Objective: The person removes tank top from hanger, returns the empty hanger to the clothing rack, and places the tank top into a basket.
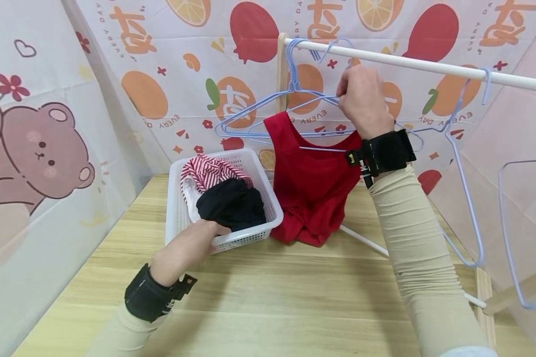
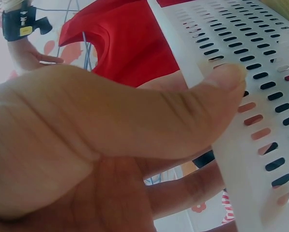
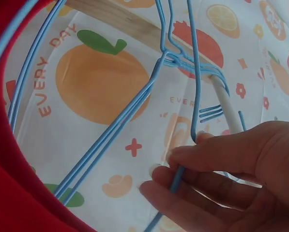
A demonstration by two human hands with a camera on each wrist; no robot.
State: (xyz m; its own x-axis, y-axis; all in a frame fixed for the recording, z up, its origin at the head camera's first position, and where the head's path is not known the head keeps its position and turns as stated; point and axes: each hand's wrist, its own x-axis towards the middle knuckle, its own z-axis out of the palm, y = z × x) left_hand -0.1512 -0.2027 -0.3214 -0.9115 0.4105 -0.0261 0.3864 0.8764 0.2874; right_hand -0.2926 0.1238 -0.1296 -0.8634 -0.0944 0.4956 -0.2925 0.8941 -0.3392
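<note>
My right hand [image 1: 364,99] pinches a blue wire hanger [image 3: 196,96] near its neck, just below the white rail [image 1: 406,62]. A red sleeveless top [image 1: 312,173] hangs on that hanger, its lower part bunched on the table. I cannot tell whether the hook is seated on the rail. At the near rim of a white plastic basket [image 1: 243,239], my left hand [image 1: 187,248] grips the edge, thumb outside and fingers inside. Within the basket lie a black garment [image 1: 232,203] and a red-and-white striped one [image 1: 210,171].
Several blue hangers [image 1: 245,116] bunch at the rail's left end, beside its wooden post [image 1: 282,69]. More hangers [image 1: 462,168] hang at the right. The rack's lower white bar [image 1: 364,239] crosses the wooden table [image 1: 295,297]. Printed cloth walls surround the table.
</note>
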